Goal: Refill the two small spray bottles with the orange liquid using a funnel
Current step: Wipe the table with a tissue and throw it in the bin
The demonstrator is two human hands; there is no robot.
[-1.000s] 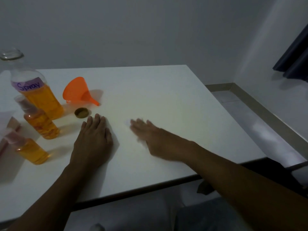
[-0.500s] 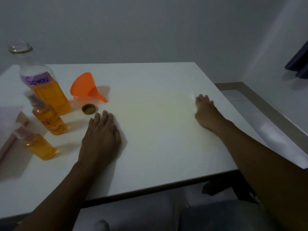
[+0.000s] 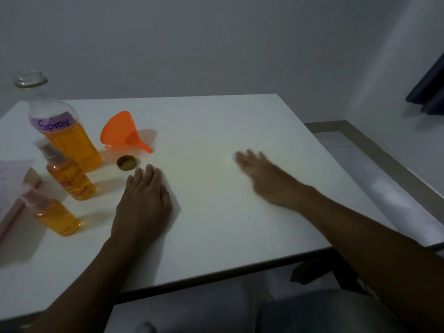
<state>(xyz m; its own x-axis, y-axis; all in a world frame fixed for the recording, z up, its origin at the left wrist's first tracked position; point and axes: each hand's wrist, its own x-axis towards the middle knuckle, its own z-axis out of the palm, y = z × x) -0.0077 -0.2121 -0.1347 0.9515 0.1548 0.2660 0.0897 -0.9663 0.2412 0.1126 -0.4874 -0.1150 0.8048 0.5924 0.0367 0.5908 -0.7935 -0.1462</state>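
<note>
Right hand (image 3: 260,173), fingers outstretched, nothing visibly held; left hand (image 3: 144,200) flat on table (image 3: 240,121). At nine o'clock, far spray bottle (image 3: 69,179) and near spray bottle (image 3: 56,216) look filled. Next, presumably: recap large bottle (image 3: 64,140).

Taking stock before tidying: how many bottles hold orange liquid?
3. Big bottle far left; far spray bottle just before it; near spray bottle closest to the person. None seems hidden.
</note>
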